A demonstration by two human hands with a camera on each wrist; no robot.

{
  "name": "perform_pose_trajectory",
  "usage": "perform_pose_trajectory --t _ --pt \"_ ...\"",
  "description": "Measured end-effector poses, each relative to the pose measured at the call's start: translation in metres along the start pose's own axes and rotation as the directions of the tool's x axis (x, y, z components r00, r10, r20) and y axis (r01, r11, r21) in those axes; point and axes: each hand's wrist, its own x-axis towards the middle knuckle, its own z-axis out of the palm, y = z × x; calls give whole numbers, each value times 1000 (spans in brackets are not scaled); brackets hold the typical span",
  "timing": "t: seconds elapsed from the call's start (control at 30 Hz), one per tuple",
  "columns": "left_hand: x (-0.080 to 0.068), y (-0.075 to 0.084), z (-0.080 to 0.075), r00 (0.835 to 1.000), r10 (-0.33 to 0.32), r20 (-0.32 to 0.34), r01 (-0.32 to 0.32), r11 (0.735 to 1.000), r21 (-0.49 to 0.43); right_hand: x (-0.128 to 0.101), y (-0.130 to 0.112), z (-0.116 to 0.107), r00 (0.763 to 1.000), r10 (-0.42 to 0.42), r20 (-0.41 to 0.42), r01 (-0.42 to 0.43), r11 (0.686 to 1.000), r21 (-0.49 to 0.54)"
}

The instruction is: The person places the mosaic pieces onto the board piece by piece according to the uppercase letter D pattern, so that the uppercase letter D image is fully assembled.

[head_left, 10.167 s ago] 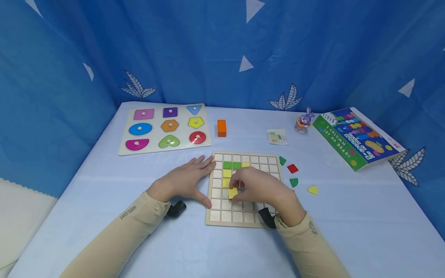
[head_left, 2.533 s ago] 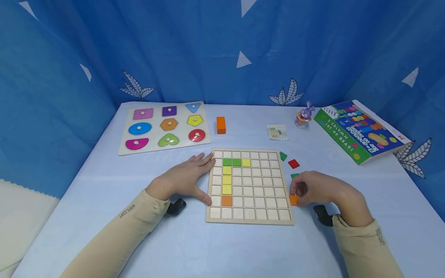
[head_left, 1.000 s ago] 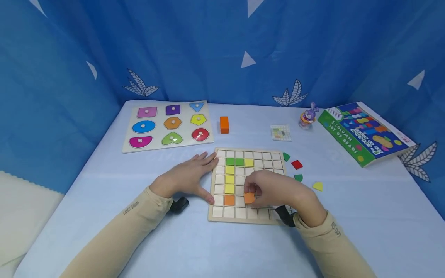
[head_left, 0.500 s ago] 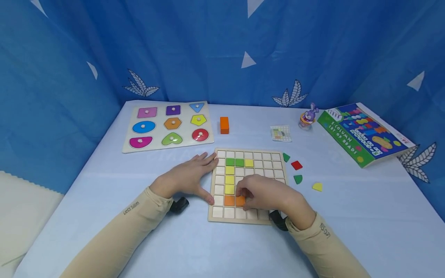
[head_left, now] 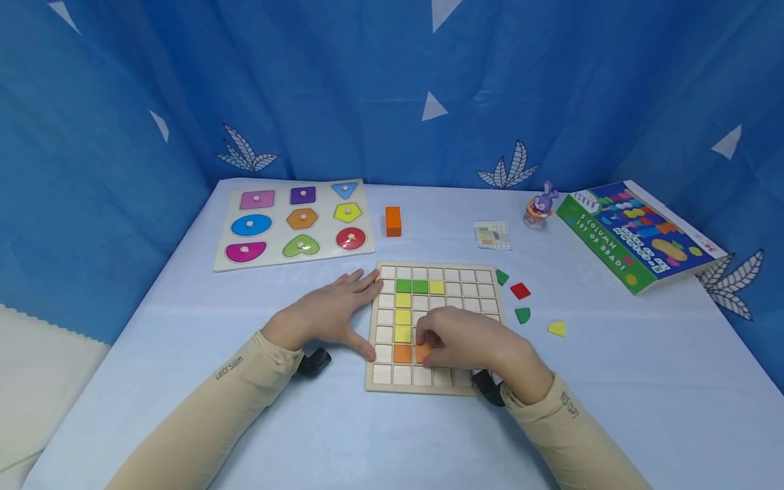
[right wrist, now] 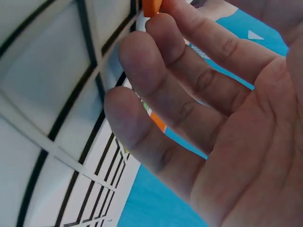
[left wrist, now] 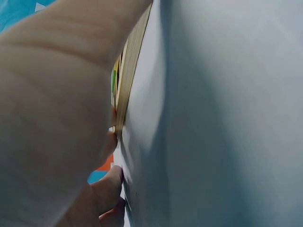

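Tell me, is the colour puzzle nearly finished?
Not yet. Seven tiles sit in the grid board: two green, four yellow and an orange tile. The right hand is pressing a second orange tile in beside it while the left hand steadies the board. Most squares are bare, and four loose pieces wait nearby.

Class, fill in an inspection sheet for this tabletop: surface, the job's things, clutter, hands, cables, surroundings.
Surface: pale blue table.
Job's things: wooden grid board with green, yellow and orange tiles; second orange tile beside the first.
Clutter: shape puzzle, orange block, pattern card, purple figurine, bead set box, loose pieces right of the board.
Hands: left hand flat at the board's left edge; right hand pinches the orange tile.
Cables: nothing seen.
Surroundings: blue curtain.
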Motion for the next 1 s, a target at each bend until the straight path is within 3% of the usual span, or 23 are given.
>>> perform_pose_trajectory --t 0.3,0.5,0.73,0.87,1.0 --pt "0 -1 1 1000 20 -6 -20 1000 -2 0 3 -2 1000 12 8 -12 1000 28" --pt "1 -3 2 999 38 -13 -38 999 5 -16 19 -25 995 103 4 -103 988 114" --pt "0 -3 2 999 34 -8 -34 999 -3 -47 68 -62 970 242 25 -243 953 179" --pt "0 -3 2 999 31 -7 -31 1000 -3 -68 108 -72 960 280 23 -277 932 232" --pt "0 -3 2 1000 28 -9 -28 1000 -9 -88 142 -76 931 363 47 -362 892 273"
